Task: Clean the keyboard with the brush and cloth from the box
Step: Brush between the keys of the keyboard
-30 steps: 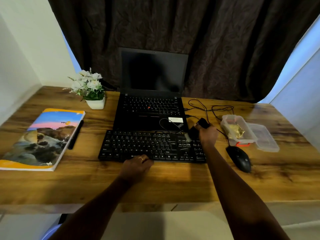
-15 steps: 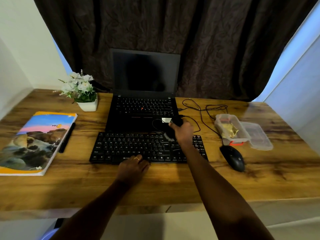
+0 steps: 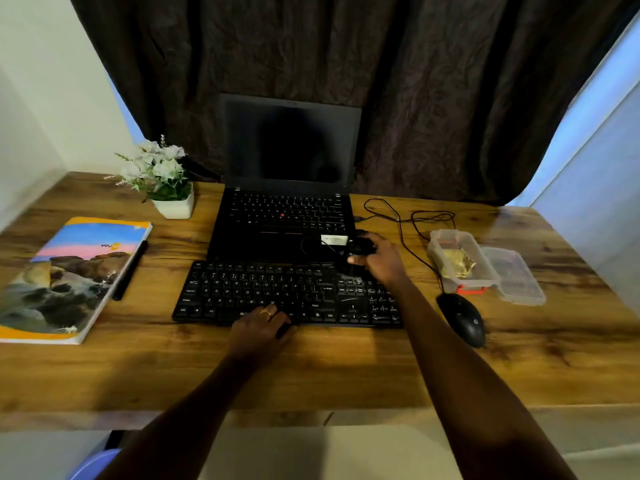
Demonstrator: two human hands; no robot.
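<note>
I'm gripping the brush (image 3: pixel 360 247) in my right hand (image 3: pixel 381 263) over the keyboard (image 3: pixel 259 292) corner, left hand (image 3: pixel 259 329) pressing flat on its front edge — a wide sweep risks snagging the cable (image 3: pixel 401 233).

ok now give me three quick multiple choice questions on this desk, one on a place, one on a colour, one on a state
1. Where does the box stand relative to the keyboard?
A to its left
B to its right, behind the mouse
C in front of it

2. What colour is the cloth in the box?
A yellow
B blue
C white

3. The box's lid is:
A shut on the box
B off, lying flat beside the box
C standing on edge

Answers:
1 B, the box sits right of the keyboard, past the mouse.
2 A, yellow folds show in the open top.
3 B, the clear lid lies on the desk at the box's right.
</note>
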